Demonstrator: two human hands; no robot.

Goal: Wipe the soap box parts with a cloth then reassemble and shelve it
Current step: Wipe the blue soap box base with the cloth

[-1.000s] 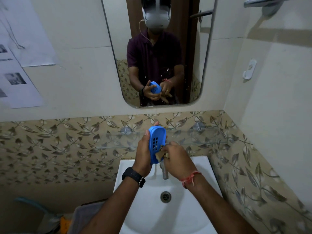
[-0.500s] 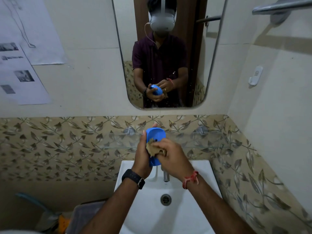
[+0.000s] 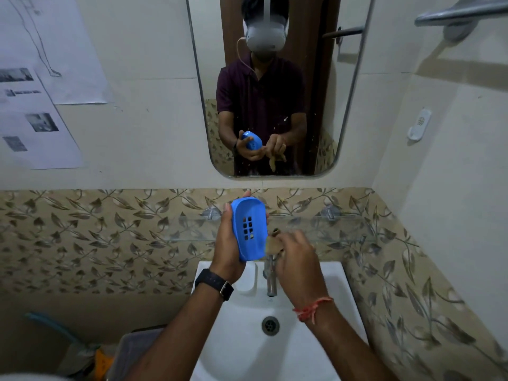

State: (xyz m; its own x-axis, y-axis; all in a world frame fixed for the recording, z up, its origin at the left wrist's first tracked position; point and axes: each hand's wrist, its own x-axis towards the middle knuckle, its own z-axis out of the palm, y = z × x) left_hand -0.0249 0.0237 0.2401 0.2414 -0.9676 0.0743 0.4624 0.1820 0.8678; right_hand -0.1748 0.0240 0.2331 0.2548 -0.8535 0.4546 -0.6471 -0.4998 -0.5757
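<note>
A blue soap box part (image 3: 249, 228) with a grid of drain holes is held upright above the sink, its hollow side facing me. My left hand (image 3: 229, 243) grips it from the left, fingers wrapped behind it. My right hand (image 3: 295, 253) is just right of the part, slightly blurred, and pinches a small tan cloth (image 3: 272, 244) beside the part's lower right edge. The mirror (image 3: 275, 86) reflects both hands, the blue part and the hanging cloth.
A glass shelf (image 3: 316, 226) runs along the leaf-patterned tile behind my hands. Below are the white sink (image 3: 338, 287), a metal tap (image 3: 270, 279) and the drain (image 3: 270, 325). A towel bar (image 3: 461, 12) is top right. A bin (image 3: 132, 353) stands at lower left.
My right hand with the cloth has come off the inside of the blue part and moved down to the right. The part's holed face now shows uncovered.
</note>
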